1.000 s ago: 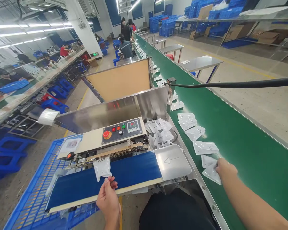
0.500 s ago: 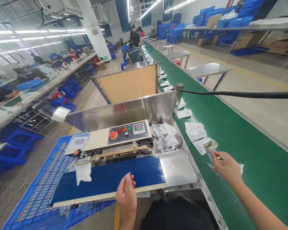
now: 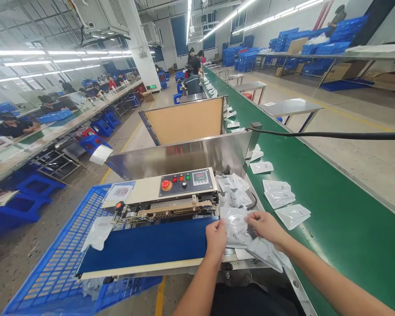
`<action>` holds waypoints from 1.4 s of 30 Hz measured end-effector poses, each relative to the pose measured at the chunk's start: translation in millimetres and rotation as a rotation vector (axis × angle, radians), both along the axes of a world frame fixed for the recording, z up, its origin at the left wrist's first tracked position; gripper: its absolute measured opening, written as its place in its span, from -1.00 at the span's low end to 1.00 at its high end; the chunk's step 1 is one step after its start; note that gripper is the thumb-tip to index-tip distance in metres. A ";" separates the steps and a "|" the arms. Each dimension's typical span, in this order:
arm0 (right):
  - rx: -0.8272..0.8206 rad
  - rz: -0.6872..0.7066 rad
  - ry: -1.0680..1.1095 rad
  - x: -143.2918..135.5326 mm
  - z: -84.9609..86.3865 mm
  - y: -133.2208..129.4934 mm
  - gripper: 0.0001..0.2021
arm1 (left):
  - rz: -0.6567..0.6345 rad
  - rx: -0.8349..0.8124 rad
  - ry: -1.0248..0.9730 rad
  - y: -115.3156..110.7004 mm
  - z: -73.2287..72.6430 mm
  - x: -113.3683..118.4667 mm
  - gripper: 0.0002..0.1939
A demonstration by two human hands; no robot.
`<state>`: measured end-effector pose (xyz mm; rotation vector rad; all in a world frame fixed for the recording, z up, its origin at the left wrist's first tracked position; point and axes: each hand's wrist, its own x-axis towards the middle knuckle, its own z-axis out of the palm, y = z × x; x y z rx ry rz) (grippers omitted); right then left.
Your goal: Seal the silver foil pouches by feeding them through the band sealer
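A white pouch (image 3: 234, 224) is stretched between my hands at the right end of the sealing machine (image 3: 184, 184). My left hand (image 3: 216, 239) pinches its left edge, over the blue belt (image 3: 151, 245). The fingers of my right hand (image 3: 265, 226) are closed on its upper right edge. More pouches (image 3: 266, 252) lie under and beside my right hand, partly over the metal plate. Behind my hands is a pile of pouches (image 3: 235, 188) next to the control panel. At the belt's left end, another pouch (image 3: 98, 231) hangs from the machine.
A green conveyor (image 3: 335, 210) with several pouches runs along the right. A blue basket (image 3: 52, 259) stands at the left, below the machine. A metal panel (image 3: 181, 153) rises behind the machine, and a black cable (image 3: 332, 135) crosses the conveyor. People sit farther off.
My right hand has come left from the conveyor with pouches. My left hand has moved right and taken a pouch's edge. The pouch on the blue belt has travelled left to its end.
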<state>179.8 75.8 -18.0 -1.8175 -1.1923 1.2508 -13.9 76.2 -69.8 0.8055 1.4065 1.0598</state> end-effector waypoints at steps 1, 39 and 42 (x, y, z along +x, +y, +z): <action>-0.050 -0.001 0.028 -5.6 -3.3 9.8 -0.65 | 0.027 -0.016 -0.006 5.8 -3.5 -5.0 -0.28; -0.147 0.052 0.129 -21.2 -2.5 43.2 -0.56 | 0.205 -0.053 -0.164 12.0 -3.0 -6.1 -0.51; -0.175 0.128 0.115 -41.2 -3.8 61.5 -0.59 | 0.273 -0.060 -0.169 16.6 -6.3 -20.8 -0.47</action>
